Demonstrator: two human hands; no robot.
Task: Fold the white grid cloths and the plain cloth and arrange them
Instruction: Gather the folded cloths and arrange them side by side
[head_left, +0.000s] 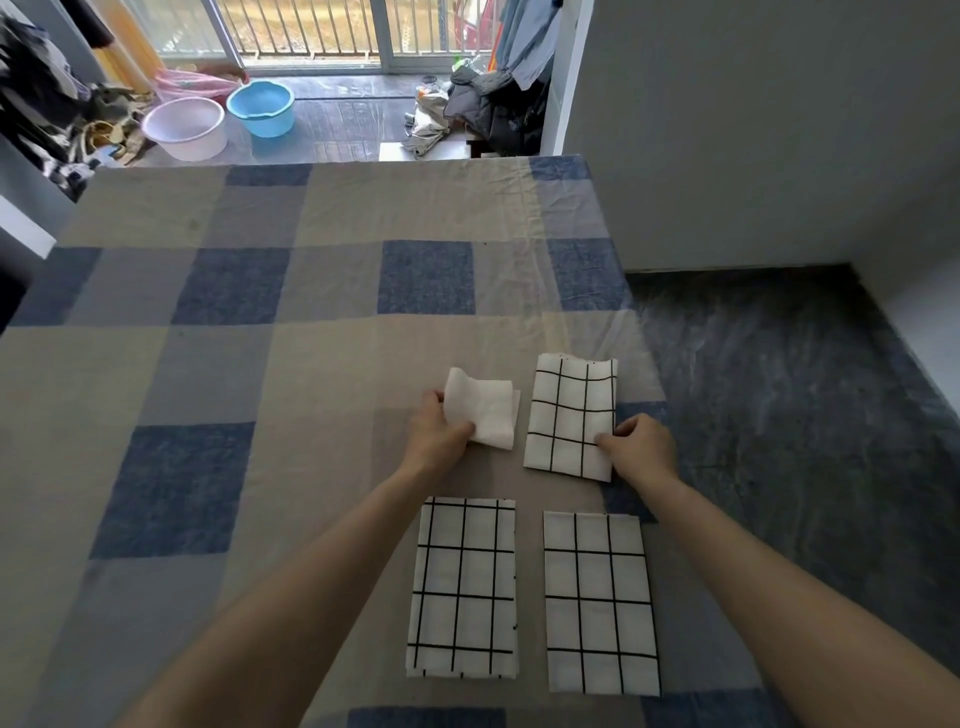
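Your left hand (439, 434) holds the plain cloth (485, 410), thumb and fingers pinched on its left edge; the cloth is folded small, and its left part lifts a little from the bed cover (208, 364). Just beside it, to the right, lies the far grid cloth (569, 415), folded, near the right edge of the bed. Your right hand (641, 447) pinches the lower right side of this cloth with curled fingers. The two hands are apart, one on each cloth. Closer to you, two more folded cloths lie flat side by side: the near left grid cloth (462, 587) and the near right grid cloth (600, 603), not touching each other. On the floor beyond the far edge of the bed stand a blue basin (261, 109) and a pale basin (184, 127).
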